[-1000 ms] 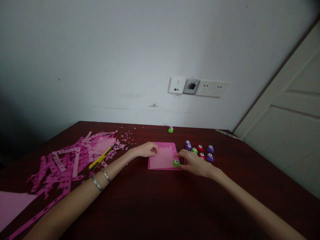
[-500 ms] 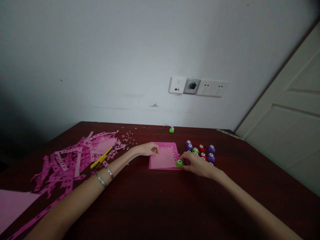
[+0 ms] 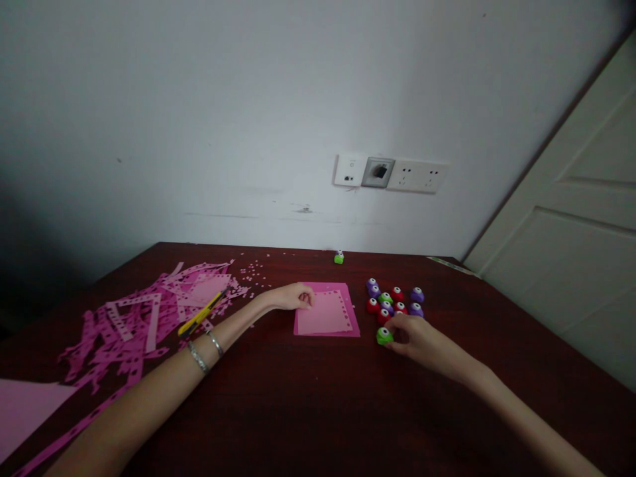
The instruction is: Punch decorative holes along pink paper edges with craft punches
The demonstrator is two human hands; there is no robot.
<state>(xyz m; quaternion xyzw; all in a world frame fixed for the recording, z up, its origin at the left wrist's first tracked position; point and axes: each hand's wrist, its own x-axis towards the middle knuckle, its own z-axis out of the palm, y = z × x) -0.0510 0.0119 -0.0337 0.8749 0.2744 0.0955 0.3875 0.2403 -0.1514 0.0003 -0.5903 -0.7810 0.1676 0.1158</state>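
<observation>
A light pink sheet of paper [image 3: 324,318], with a row of small punched holes along its top and right edges, lies on a darker pink sheet [image 3: 354,324]. My left hand [image 3: 294,296] rests at the upper left of these sheets, fingers curled in and closed at the light sheet's edge. To the right of the paper, my right hand [image 3: 416,336] grips a small green paper punch [image 3: 384,336] with a white top between thumb and fingers. Just beyond that hand stand several more punches, among them a purple one [image 3: 417,295] and a red one [image 3: 372,305]; my hand partly covers the group.
Pink punched paper strips [image 3: 144,315] are heaped on the left, with a yellow utility knife [image 3: 203,313] beside them. Tiny paper bits [image 3: 253,268] are scattered nearby. Another green punch [image 3: 338,259] sits near the wall. A pink sheet [image 3: 30,411] lies at the front left.
My right hand has moved right and slightly nearer with the green punch, away from the paper's right edge. My left hand stays at the sheets.
</observation>
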